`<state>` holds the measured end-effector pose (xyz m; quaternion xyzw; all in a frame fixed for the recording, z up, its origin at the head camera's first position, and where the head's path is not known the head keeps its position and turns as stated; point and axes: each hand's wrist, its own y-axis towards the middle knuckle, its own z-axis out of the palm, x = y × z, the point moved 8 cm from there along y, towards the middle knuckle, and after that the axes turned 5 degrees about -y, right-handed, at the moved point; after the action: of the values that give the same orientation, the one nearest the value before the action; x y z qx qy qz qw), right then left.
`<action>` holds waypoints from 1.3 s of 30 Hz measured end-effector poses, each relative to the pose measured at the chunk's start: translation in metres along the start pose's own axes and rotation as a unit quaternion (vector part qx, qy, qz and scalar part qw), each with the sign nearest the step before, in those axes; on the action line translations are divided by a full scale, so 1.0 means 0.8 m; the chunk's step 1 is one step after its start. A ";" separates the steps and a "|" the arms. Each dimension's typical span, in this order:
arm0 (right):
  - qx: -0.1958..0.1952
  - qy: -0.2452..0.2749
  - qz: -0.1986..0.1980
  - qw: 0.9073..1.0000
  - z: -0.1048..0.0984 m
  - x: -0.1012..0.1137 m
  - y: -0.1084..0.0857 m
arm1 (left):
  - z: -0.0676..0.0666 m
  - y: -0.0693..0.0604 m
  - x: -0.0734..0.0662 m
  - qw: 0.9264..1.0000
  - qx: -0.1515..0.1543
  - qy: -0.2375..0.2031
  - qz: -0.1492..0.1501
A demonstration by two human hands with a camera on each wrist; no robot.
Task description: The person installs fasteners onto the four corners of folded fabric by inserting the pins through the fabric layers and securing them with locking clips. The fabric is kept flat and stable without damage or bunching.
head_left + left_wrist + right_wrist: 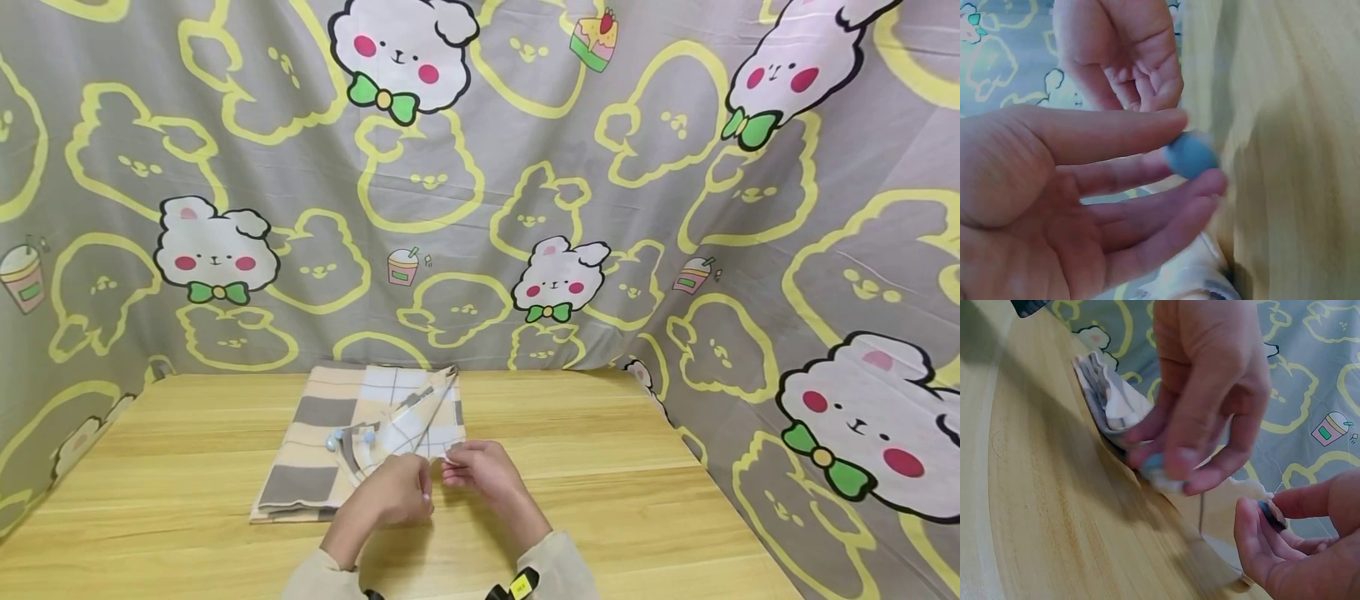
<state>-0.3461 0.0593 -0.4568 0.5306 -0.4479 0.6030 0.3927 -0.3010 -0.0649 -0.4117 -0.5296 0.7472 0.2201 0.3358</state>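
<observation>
A folded plaid cloth in beige, grey and white lies on the table, its near right part turned up in a loose fold. Small light blue round pieces sit on this fold. My left hand is at the cloth's near edge; in the left wrist view its thumb and fingers pinch a blue round piece. Beside it, my right hand is at the cloth's right edge. The right wrist view shows it pinching a dark blue round piece against what looks like the cloth's edge.
The wooden table extends to both sides and in front of the cloth. A grey curtain with rabbit and yellow outline prints hangs behind the table and along its sides.
</observation>
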 end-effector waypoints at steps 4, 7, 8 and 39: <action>0.001 0.000 -0.002 1.000 0.001 0.000 0.000 | -0.018 0.005 0.000 0.998 -0.068 -0.014 0.005; 0.000 -0.001 -0.004 1.000 0.001 0.001 0.000 | -0.029 0.007 0.000 0.993 -0.117 -0.013 0.010; 0.000 0.000 -0.003 1.000 0.001 0.001 0.000 | -0.032 0.007 -0.001 0.991 -0.130 -0.016 0.012; 0.005 -0.025 -0.004 1.000 0.008 0.002 -0.004 | -0.038 0.015 0.008 0.972 -0.219 -0.077 0.039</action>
<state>-0.3417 0.0542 -0.4543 0.5492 -0.4526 0.5904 0.3807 -0.3215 -0.0857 -0.3962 -0.5426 0.6726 0.4312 0.2592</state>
